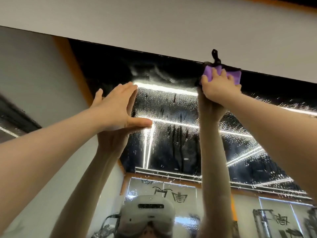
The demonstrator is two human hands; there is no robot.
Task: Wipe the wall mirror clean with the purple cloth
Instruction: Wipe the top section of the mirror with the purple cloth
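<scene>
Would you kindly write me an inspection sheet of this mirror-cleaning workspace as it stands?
Surface: wall mirror covered in water droplets and run streaks; smeared patch near its top edge.
Job's things: purple cloth pressed against the mirror at its top edge.
Clutter: nothing seen.
Grippers: right hand holds the cloth to the glass; left hand open, fingers straight, at the mirror, contact unclear.
Cables: nothing seen.
Surroundings: white wall above the mirror; dark hook on it just over the cloth; reflection shows ceiling light strips and a white headset.
</scene>
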